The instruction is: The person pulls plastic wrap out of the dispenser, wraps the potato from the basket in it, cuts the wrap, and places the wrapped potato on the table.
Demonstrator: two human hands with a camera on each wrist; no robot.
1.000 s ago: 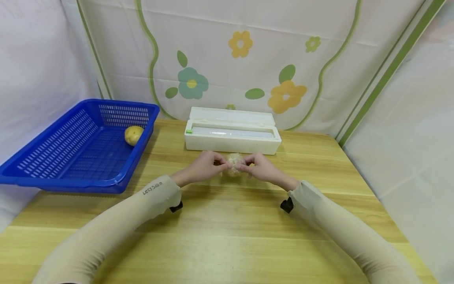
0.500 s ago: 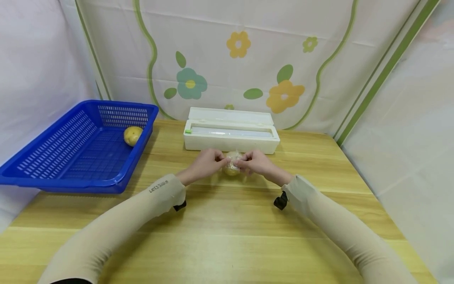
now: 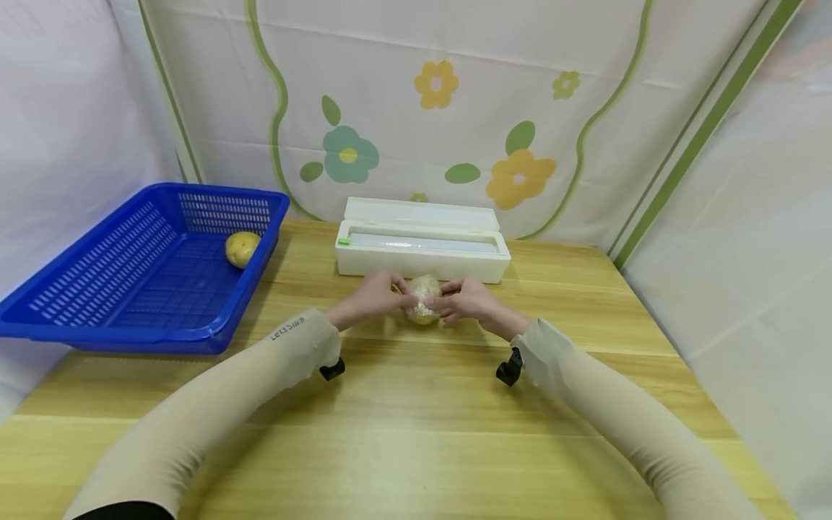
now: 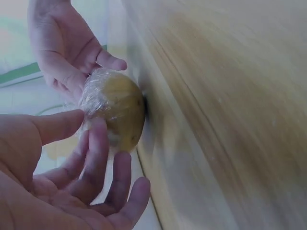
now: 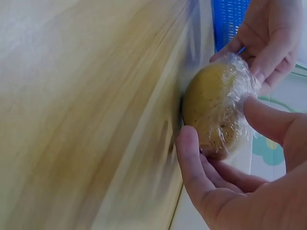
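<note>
A potato (image 3: 424,302) covered in crinkled cling film (image 5: 238,91) stands on the wooden table between both hands. My left hand (image 3: 378,296) pinches the bunched film between thumb and forefinger, while its other fingers curl beside the potato, as the left wrist view shows. From the other side, my right hand (image 3: 473,302) holds the wrapped potato, thumb on the film and fingers bent round its side. In both wrist views the film is gathered on top, and smooth yellow skin shows lower down. The underside of the potato is hidden.
Just behind the hands stands a long white cling film box (image 3: 422,263), its lid raised and a roll inside. At the left a blue plastic basket (image 3: 214,334) holds another potato (image 3: 242,249). A flowered white curtain (image 3: 403,130) hangs behind the table (image 3: 416,419).
The film, loosely bunched a second ago, lies flatter over the potato. Both hands have shifted their fingers around it, and the right hand has moved slightly inward. Basket and box stay put.
</note>
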